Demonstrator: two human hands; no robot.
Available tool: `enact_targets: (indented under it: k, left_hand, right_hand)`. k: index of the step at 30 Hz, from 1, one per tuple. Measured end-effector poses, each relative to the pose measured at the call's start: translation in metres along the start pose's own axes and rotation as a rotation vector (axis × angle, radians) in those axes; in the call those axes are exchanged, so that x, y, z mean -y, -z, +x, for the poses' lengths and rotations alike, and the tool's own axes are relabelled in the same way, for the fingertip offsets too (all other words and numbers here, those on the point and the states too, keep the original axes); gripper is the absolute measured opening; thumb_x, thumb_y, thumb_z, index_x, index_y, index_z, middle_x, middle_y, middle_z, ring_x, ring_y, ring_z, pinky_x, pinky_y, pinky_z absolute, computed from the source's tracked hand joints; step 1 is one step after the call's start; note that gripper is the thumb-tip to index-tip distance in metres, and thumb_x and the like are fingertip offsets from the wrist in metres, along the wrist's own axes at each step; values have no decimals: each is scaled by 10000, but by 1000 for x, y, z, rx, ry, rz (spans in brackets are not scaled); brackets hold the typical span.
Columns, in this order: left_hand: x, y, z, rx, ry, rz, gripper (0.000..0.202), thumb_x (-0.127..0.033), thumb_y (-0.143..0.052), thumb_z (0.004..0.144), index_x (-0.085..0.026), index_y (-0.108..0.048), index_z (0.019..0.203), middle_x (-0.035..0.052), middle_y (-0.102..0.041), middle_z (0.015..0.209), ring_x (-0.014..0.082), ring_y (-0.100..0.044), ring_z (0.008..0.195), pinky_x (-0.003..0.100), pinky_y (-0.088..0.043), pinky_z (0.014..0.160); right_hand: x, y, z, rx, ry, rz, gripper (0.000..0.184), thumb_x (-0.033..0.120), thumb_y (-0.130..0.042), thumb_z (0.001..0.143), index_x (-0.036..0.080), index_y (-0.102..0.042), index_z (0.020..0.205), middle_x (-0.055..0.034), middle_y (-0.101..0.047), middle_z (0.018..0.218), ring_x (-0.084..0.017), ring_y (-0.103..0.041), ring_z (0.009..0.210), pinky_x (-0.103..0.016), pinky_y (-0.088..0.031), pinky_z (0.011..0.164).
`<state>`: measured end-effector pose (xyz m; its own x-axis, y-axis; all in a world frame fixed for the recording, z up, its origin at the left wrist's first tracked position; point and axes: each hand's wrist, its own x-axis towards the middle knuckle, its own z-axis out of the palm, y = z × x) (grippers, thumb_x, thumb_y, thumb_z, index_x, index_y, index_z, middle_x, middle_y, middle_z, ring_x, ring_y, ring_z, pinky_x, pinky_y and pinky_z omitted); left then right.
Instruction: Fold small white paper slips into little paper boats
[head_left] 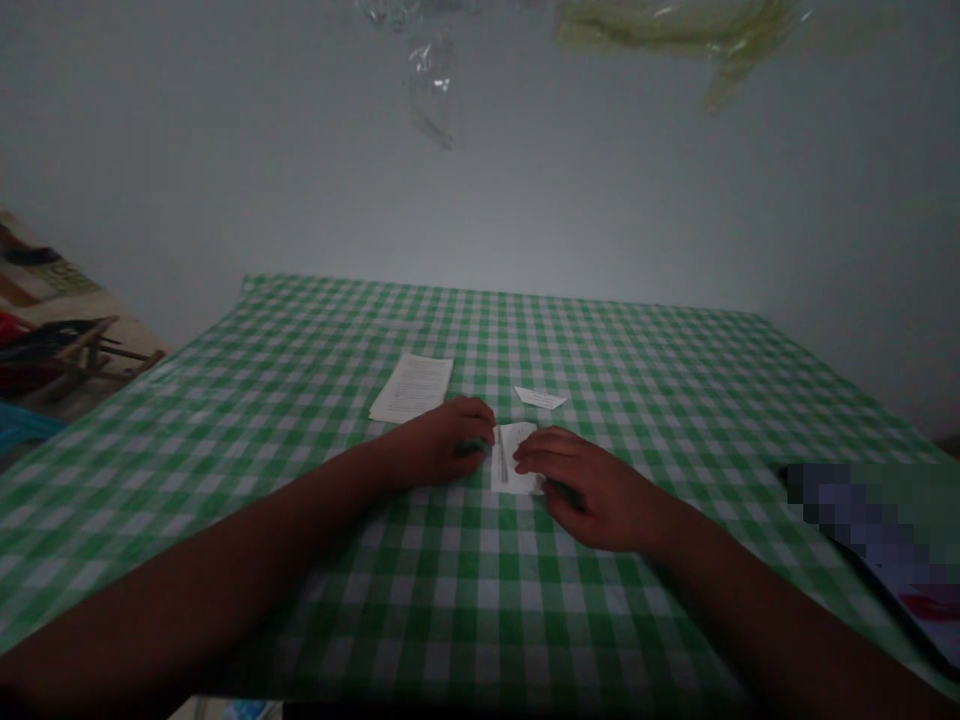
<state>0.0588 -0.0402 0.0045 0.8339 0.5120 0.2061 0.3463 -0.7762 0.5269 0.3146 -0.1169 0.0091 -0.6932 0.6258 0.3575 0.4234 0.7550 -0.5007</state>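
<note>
A small white folded paper (505, 482) lies on the checked tablecloth between my hands, with creases and a slightly raised flap. My left hand (457, 440) rests at its left edge; the fingertips touch it, and the thumb stands apart from the fingers. From the right, my right hand (581, 485) has bent fingers over the flap and the thumb near the paper's lower right edge, holding it there. The fingers cover part of the paper. Just beyond it lies a narrow folded strip of printed paper (540, 398) with slanted ends. Behind my left hand is a stack of printed sheets (412, 386).
A green and white checked tablecloth (480, 620) covers the table, which meets a pale wall (480, 210). A dark-edged device with a blurred screen (885, 540) lies at the right. Wooden furniture (97, 345) and a blue object (26, 425) stand beyond the left edge.
</note>
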Motion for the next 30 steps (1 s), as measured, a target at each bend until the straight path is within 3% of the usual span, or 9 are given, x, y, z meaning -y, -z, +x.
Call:
enact_targets:
  k: [5, 12, 17, 30]
  left_hand:
    - [-2, -1, 2, 0, 55, 31, 116, -194, -629, 848, -183, -682, 950, 74, -593, 1140, 210, -568, 1101, 376, -458, 1020]
    - [0, -1, 1, 12, 22, 26, 125, -203, -640, 852, -184, -684, 967, 65, -593, 1113, 199, -568, 1079, 358, -458, 1002]
    - [3, -2, -1, 5, 12, 26, 236, -258, -687, 831, -207, -678, 1061, 69, -583, 1155, 218, -552, 1112, 383, -457, 1003]
    - [-1, 1, 1, 34, 15, 11, 197, -257, -694, 837, -211, -689, 1029, 63, -592, 1130, 215, -554, 1098, 383, -449, 1000]
  right_hand:
    - [2, -1, -1, 18, 2, -32, 439, 84, -519, 812, 171, -610, 1233, -152, -626, 1280, -274, -539, 1252, -521, -449, 1056]
    - [1, -5, -1, 87, -13, -45, 422, 136, -549, 862, 156, -602, 1279, -158, -594, 1356, -259, -500, 1316, -514, -383, 1126]
    - [1, -7, -2, 110, 9, -34, 485, 98, -562, 816, 157, -594, 1296, -156, -576, 1388, -257, -488, 1336, -512, -374, 1134]
    - [7, -4, 0, 227, -13, -141, 608, 199, -592, 839, 136, -480, 1433, -160, -450, 1508, -273, -350, 1430, -512, -287, 1176]
